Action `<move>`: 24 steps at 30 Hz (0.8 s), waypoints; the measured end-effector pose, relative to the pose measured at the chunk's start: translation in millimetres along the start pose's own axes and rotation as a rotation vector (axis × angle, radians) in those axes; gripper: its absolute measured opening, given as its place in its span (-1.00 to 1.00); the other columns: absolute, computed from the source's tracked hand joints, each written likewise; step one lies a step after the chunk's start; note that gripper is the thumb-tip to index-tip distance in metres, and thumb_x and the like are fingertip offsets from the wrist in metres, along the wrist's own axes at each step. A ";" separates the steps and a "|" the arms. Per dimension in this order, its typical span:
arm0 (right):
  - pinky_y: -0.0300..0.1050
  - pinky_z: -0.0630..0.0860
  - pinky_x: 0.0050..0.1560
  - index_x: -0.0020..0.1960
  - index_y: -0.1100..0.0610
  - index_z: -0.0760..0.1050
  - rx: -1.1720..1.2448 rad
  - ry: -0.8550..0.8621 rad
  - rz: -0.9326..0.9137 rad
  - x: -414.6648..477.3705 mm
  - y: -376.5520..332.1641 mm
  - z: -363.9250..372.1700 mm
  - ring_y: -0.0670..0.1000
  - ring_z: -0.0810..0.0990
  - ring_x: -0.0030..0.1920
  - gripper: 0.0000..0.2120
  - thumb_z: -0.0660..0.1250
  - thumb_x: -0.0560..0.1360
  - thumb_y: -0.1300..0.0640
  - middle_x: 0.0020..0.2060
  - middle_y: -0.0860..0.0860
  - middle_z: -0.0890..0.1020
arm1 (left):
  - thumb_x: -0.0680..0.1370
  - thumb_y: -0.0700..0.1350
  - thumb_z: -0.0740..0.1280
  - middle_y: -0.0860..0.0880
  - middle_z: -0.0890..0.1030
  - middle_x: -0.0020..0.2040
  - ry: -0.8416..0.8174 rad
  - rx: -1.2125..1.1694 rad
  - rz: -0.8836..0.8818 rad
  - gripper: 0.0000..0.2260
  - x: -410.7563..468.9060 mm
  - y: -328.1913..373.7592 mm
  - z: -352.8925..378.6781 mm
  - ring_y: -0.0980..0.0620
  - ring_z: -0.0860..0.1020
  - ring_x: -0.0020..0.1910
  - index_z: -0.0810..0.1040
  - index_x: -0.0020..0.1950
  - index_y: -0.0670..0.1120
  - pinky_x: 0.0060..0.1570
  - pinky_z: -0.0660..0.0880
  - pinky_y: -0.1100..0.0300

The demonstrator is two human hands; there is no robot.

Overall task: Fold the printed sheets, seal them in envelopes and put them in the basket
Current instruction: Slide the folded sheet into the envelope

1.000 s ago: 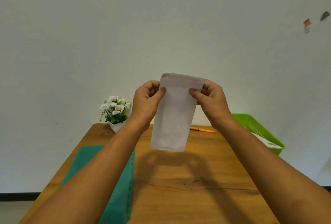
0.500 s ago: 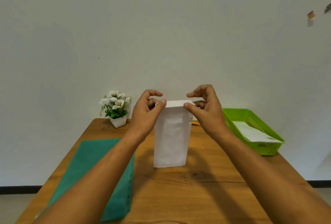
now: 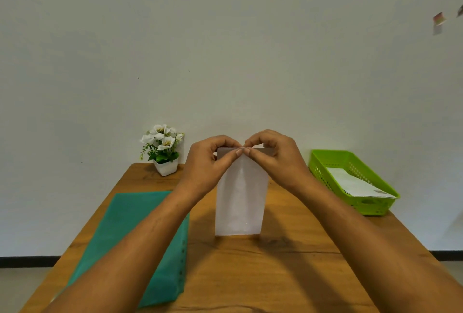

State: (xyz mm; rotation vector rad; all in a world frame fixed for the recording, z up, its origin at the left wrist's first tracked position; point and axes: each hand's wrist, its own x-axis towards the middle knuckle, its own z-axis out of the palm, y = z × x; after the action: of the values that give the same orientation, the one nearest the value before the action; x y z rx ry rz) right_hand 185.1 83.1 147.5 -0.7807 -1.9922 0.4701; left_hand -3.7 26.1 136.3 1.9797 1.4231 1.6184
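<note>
A white envelope (image 3: 239, 202) stands upright, its lower edge on the wooden table (image 3: 250, 275). My left hand (image 3: 208, 162) and my right hand (image 3: 275, 160) pinch its folded top flap, thumbs and forefingers meeting at the middle of the top edge. A green basket (image 3: 323, 170) sits at the right of the table with a white envelope (image 3: 358, 185) lying inside it.
A green plastic folder (image 3: 130, 232) lies flat on the left side of the table. A small white pot of white flowers (image 3: 164, 152) stands at the back left by the wall. The wall is close behind the table.
The envelope came down from mid-air until its lower edge rests on the table. Both hands slid from the flap's outer corners toward the middle of the top edge.
</note>
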 end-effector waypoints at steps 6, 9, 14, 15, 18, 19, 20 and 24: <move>-0.16 0.56 0.01 -0.04 -0.01 0.71 0.016 -0.011 0.034 1.9 2.9 -9.0 -0.15 0.64 0.01 -0.96 0.48 0.56 0.06 -0.11 -0.15 0.70 | 0.55 -0.12 0.50 0.14 0.72 -0.13 0.036 -0.005 -0.022 -0.97 2.1 0.4 -7.0 0.15 0.67 -0.05 0.75 -0.04 -0.02 -0.15 0.62 0.16; 0.10 0.60 0.10 -0.08 -0.02 0.71 0.085 0.004 0.106 4.7 11.0 -19.5 -0.09 0.68 -0.02 -0.95 0.48 0.56 0.06 -0.14 -0.12 0.73 | 0.54 -0.14 0.51 0.11 0.73 -0.14 0.071 -0.073 -0.074 -0.97 1.3 -3.5 -9.0 0.11 0.67 -0.07 0.75 -0.07 -0.03 -0.17 0.60 0.18; 0.24 0.64 0.13 0.07 0.11 0.65 0.316 -0.011 0.201 5.0 18.2 -19.2 0.16 0.71 0.01 -0.90 0.49 0.56 0.17 -0.08 0.10 0.72 | 0.52 -0.14 0.52 0.04 0.73 -0.14 0.189 -0.265 -0.191 -0.99 -2.7 -7.7 1.2 0.07 0.66 -0.11 0.74 -0.10 -0.06 -0.08 0.60 0.11; 0.21 0.64 0.14 0.12 0.09 0.62 0.332 -0.070 0.261 1.5 22.6 -17.6 0.15 0.72 0.01 -0.82 0.51 0.54 0.17 -0.06 0.13 0.72 | 0.52 -0.16 0.52 0.03 0.73 -0.15 0.233 -0.327 -0.234 -0.97 -4.9 -10.3 3.6 0.08 0.66 -0.12 0.73 -0.11 -0.06 -0.07 0.61 0.08; 0.29 0.62 0.16 0.15 0.02 0.58 0.251 -0.262 0.422 -15.1 42.9 -6.8 0.16 0.74 -0.02 -0.73 0.54 0.50 0.20 -0.07 0.17 0.73 | 0.53 -0.15 0.51 0.00 0.73 -0.15 0.334 -0.381 -0.343 -0.97 -19.6 -27.6 8.8 0.01 0.68 -0.11 0.72 -0.10 -0.04 -0.05 0.65 -0.03; 0.30 0.62 0.15 0.14 0.02 0.59 0.227 -0.280 0.453 -21.4 49.0 -2.3 0.19 0.74 -0.02 -0.73 0.53 0.49 0.21 -0.07 0.20 0.72 | 0.54 -0.13 0.51 -0.02 0.73 -0.15 0.339 -0.343 -0.364 -0.99 -28.2 -35.5 10.3 -0.03 0.69 -0.11 0.71 -0.07 -0.04 -0.07 0.65 -0.07; 0.29 0.64 0.12 0.12 0.02 0.60 0.212 -0.282 0.475 -26.7 53.9 2.0 0.21 0.73 -0.03 -0.74 0.52 0.49 0.23 -0.07 0.22 0.71 | 0.56 -0.12 0.49 -0.03 0.71 -0.17 0.327 -0.285 -0.381 -0.99 -38.3 -43.4 11.8 -0.03 0.68 -0.14 0.70 -0.05 -0.03 -0.10 0.65 -0.08; 0.01 0.59 -0.14 0.10 0.01 0.60 0.033 -0.304 0.480 -39.2 70.9 18.3 0.11 0.67 -0.16 -0.75 0.52 0.49 0.23 -0.08 0.20 0.68 | 0.63 -0.06 0.38 0.06 0.62 -0.24 0.086 0.148 -0.493 -0.89 -82.5 -67.0 24.0 0.12 0.59 -0.23 0.58 0.15 0.04 -0.22 0.56 0.12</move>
State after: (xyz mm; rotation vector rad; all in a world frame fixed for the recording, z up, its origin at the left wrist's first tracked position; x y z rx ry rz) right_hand 208.2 107.3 71.4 -1.2327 -2.0576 0.9450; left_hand -13.2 6.1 29.7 1.4687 1.9222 1.4168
